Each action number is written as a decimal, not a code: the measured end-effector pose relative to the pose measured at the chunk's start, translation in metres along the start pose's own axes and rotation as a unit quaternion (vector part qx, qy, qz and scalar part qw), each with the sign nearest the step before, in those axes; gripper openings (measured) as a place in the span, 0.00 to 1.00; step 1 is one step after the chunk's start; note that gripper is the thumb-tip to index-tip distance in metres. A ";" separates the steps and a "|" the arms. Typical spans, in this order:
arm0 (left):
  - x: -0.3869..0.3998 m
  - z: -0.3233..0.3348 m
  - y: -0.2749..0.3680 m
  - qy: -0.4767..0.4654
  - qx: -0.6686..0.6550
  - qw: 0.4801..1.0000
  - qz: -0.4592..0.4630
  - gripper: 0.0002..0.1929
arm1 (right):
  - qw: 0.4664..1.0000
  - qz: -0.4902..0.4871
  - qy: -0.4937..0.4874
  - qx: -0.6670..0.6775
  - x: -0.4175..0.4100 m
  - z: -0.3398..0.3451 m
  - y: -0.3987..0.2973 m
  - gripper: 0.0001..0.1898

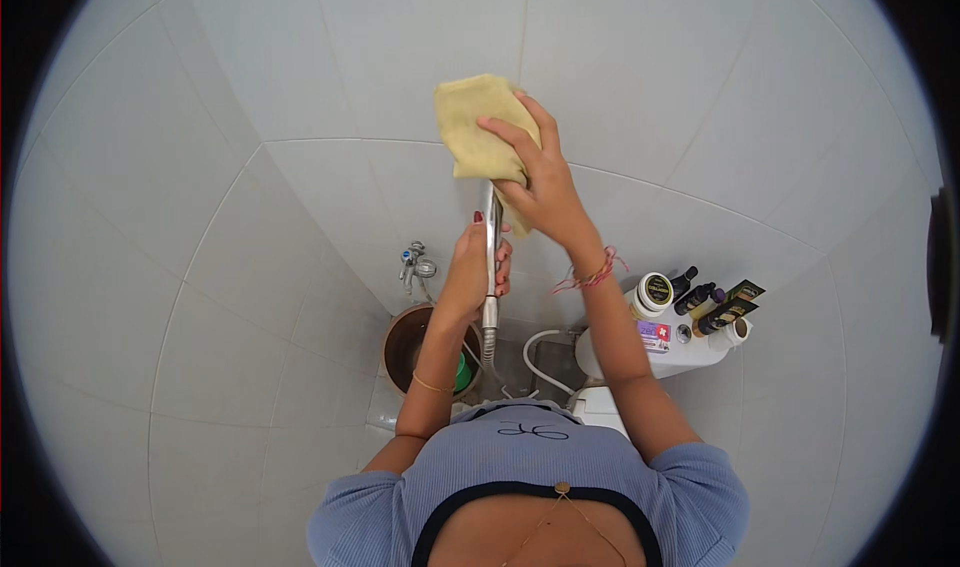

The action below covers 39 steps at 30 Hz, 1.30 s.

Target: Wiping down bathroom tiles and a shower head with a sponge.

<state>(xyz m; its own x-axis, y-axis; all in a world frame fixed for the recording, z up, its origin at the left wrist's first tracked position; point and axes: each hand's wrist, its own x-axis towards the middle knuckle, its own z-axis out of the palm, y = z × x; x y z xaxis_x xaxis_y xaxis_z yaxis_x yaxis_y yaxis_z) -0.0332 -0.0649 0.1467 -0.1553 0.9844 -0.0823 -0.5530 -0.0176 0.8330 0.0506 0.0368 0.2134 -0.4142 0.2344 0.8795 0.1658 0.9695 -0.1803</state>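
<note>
My left hand is wrapped around the chrome handle of a hand shower, which points up and away from me. From the handle's lower end, a flexible metal hose hangs down. Folded yellow cloth covers the top of the shower, so its head is hidden. My right hand grips this cloth from the right side, fingers spread over it and thumb near the handle. One corner of the cloth dangles beside the handle.
Grey tiled walls surround me. A wall tap is left of the hands, above a brown bucket with a green dipper inside. At right, a toilet cistern carries a white jar, bottles, tubes and a purple box.
</note>
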 end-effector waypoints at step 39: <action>0.026 -0.012 0.028 -0.084 -0.058 0.988 0.114 0.24 | 0.729 0.343 0.386 0.450 -0.003 -0.040 -0.033 0.24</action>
<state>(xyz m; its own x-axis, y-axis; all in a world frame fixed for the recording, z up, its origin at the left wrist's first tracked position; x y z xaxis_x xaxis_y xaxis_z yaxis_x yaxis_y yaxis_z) -0.0629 -0.0417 0.1615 -0.1534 0.9677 0.1999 -0.6107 -0.2519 0.7508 0.0820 0.0017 0.2346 0.1738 0.9125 0.3704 -0.7013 0.3787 -0.6040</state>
